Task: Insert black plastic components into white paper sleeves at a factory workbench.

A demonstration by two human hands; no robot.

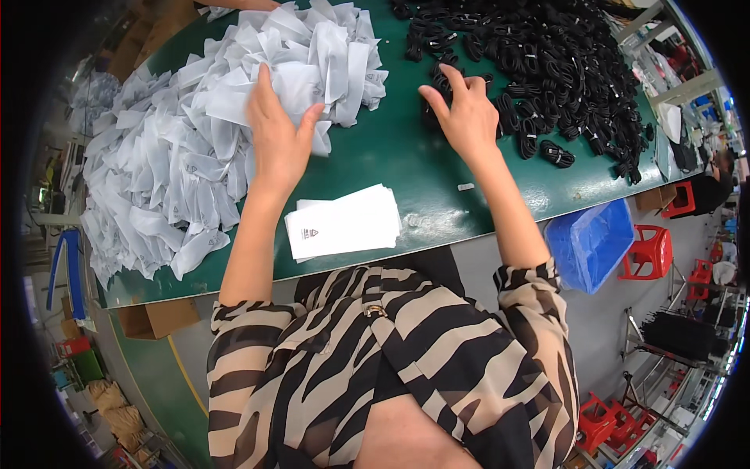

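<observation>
While the pouch heap (160, 172) sat on the left of the surface (383, 152), the left hand (280, 148) hung spread over its edge, contact unclear; imo lifting one pouch by its rim was tidiest. Couldn't tell if those held anything. Flat white packets (348, 223) lay stacked mid-front. Then the right hand (470, 121), spread too, was at the black cable coils (555, 74); picking singles would've avoided tangles. Far right, a blue tub (569, 254) wore a clear liner (600, 244), contents unclear.

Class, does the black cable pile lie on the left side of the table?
No, the black cable pile lies on the right; the pale pouch heap lies left.
</observation>
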